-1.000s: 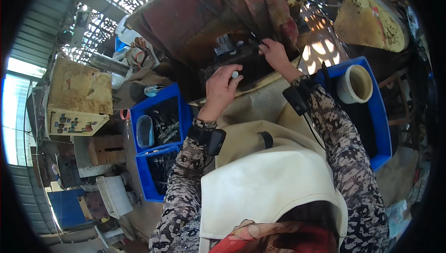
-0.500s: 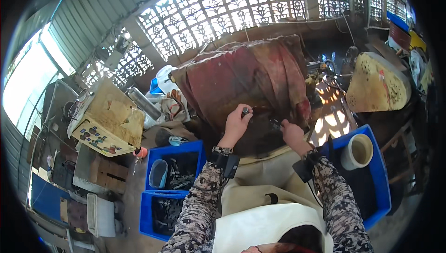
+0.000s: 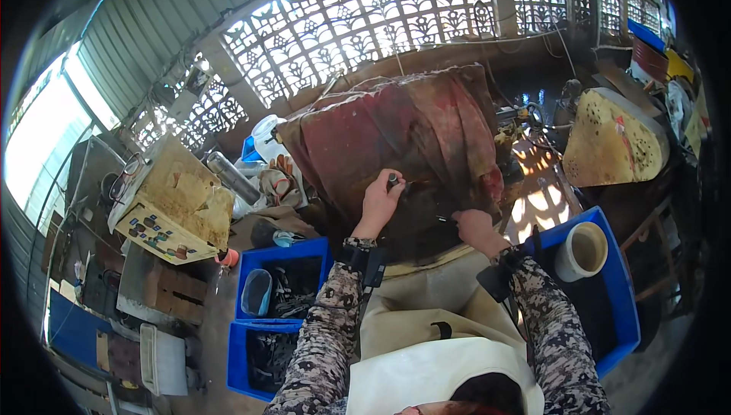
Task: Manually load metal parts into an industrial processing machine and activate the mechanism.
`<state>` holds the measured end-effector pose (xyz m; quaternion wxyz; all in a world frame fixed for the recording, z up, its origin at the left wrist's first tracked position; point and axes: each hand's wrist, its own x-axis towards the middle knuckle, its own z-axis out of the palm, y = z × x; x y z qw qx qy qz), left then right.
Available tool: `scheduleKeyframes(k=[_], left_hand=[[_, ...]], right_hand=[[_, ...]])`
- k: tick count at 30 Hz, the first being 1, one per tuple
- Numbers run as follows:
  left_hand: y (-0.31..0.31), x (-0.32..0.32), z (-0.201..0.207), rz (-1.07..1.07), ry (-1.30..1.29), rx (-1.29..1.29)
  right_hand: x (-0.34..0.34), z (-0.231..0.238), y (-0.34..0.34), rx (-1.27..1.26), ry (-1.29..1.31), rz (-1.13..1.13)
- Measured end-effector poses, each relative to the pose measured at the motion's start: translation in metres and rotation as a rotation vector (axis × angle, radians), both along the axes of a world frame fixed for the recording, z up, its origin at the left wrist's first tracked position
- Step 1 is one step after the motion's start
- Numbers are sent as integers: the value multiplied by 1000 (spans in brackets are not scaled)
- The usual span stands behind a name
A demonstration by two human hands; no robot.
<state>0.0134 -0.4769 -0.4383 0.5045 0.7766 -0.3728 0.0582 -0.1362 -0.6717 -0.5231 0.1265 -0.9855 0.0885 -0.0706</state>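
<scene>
My left hand (image 3: 377,205) is closed around a short dark cylindrical piece (image 3: 393,179), whose round end pokes out between thumb and fingers. To its right, my right hand (image 3: 476,230) is pinched on a small shiny metal piece (image 3: 443,218) that points left; its exact kind is too small to make out. Both hands are over the dark, shadowed area in front of a stained reddish-brown cloth (image 3: 381,122) draped over something bulky. The two held pieces are apart from each other.
Two blue bins (image 3: 325,253) with many dark metal parts stand at my left, one holding a clear scoop-like container (image 3: 256,293). At my right, a blue bin (image 3: 626,293) carries a whitish bucket (image 3: 582,251). A stained yellowish box (image 3: 186,198) stands further left.
My right hand has come slightly nearer to me, with its metal piece lower. My left hand has shifted a little left, still gripping the cylindrical piece. The view has tilted slightly.
</scene>
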Motion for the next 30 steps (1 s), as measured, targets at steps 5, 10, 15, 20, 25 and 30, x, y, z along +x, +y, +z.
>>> scheduleKeyframes(k=[5, 10, 15, 20, 25, 30], left_hand=[[-8, 23, 5, 100, -16, 63], [-19, 65, 7, 190, -90, 226], [-32, 108, -3, 162, 115, 232], [-40, 131, -11, 227, 176, 297], [-46, 136, -3, 301, 251, 399], [-45, 94, -6, 458, -39, 191]], right_hand=[[-8, 0, 5, -56, -117, -25], [-22, 0, 6, 28, -190, -54], [-33, 9, 9, 184, -291, -72], [-43, 15, 15, 305, -388, -52], [-51, 21, 19, 502, -290, -79], [-49, 27, 17, 795, -283, -102]])
